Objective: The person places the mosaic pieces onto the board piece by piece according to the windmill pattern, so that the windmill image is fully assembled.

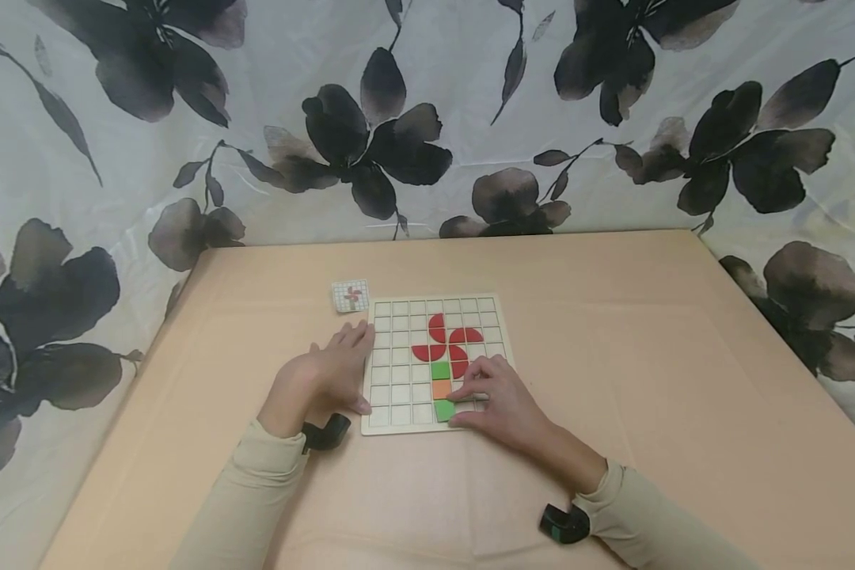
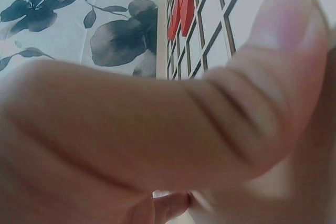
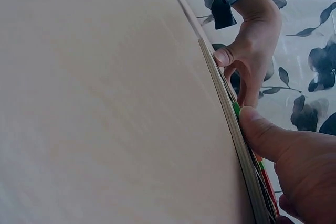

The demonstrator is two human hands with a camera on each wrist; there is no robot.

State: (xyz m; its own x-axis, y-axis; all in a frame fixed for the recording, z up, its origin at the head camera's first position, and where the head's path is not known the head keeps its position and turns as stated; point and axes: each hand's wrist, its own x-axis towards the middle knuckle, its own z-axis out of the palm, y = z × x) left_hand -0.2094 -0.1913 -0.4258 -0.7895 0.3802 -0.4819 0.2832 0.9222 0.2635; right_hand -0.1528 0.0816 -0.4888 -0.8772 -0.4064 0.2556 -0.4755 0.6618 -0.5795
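Note:
A white grid board [image 1: 399, 396] lies on the table. My left hand [image 1: 331, 372] rests along its left edge, thumb by the near corner and fingers reaching toward the far one. Red rounded tiles [image 1: 428, 352] form a pinwheel on the board. Below them runs a column: a green square tile [image 1: 440, 370], an orange square tile [image 1: 441, 389] and a lower green square tile [image 1: 444, 410]. My right hand [image 1: 502, 404] pinches the lower green tile between thumb and index finger. In the right wrist view the thumb [image 3: 257, 127] touches this green tile [image 3: 236, 108].
A small card [image 1: 350, 296] printed with a red pinwheel on a grid lies beyond the board's far left corner. The tan table [image 1: 613, 332] extends around the board. A floral curtain [image 1: 470, 95] hangs behind the table's far edge.

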